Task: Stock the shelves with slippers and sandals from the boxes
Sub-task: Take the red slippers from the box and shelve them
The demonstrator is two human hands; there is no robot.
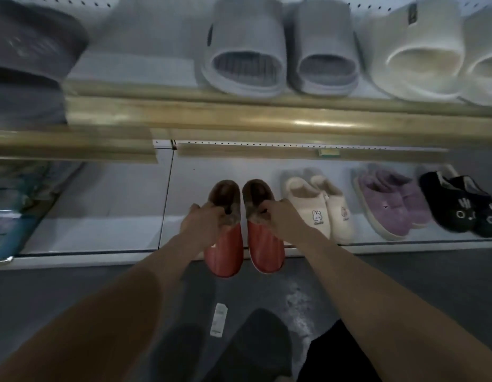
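Two red slippers with brown fur lining sit side by side on the bottom shelf (101, 235), toes hanging over its front edge. My left hand (204, 224) grips the fur collar of the left red slipper (225, 255). My right hand (280, 219) grips the collar of the right red slipper (265, 249). Both arms reach forward and down from the bottom of the view.
Right of the red pair stand cream bunny slippers (319, 213), purple slippers (388, 205) and black cat slippers (459, 205). The upper shelf carries grey slides (277, 48) and white slides (429, 48) behind a gold rail (266, 119). A paper tag (218, 319) lies on the dark floor.
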